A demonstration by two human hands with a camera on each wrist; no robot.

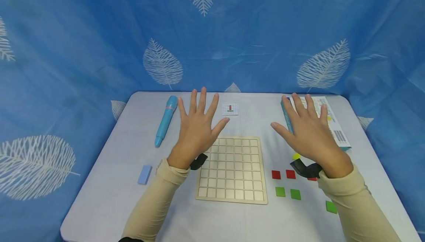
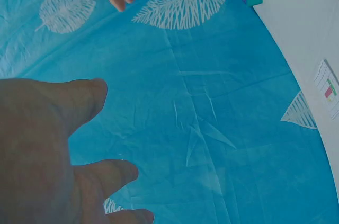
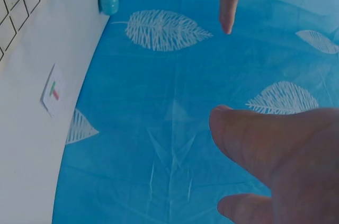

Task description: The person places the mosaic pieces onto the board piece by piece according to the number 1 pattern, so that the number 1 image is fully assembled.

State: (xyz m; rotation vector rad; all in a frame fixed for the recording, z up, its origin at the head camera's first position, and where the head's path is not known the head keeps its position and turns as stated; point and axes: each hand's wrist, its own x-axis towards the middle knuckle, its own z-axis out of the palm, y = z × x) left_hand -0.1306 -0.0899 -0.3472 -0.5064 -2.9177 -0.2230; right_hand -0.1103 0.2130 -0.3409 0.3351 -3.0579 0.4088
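Note:
Fingers spread wide, my left hand (image 1: 196, 131) is held up over the table, overlapping the upper left corner of the wooden grid board (image 1: 232, 170) in the head view. My right hand (image 1: 308, 135) is likewise raised with straight, spread fingers, in front of a teal and white box (image 1: 339, 133). Neither hand holds anything. Between them, farther back, lies a small card (image 1: 230, 109) printed with a grid and a red and green figure. Right of the board are red square tiles (image 1: 276, 175) and green square tiles (image 1: 280, 192), with a yellow piece (image 1: 296, 156) partly hidden by the right wrist.
A blue microphone-shaped object (image 1: 164, 122) lies at the back left of the white table (image 1: 113, 183). Nearer the front left is a small light blue block (image 1: 144, 175). A blue cloth (image 1: 245, 35) with white leaf prints hangs behind the table and surrounds its sides.

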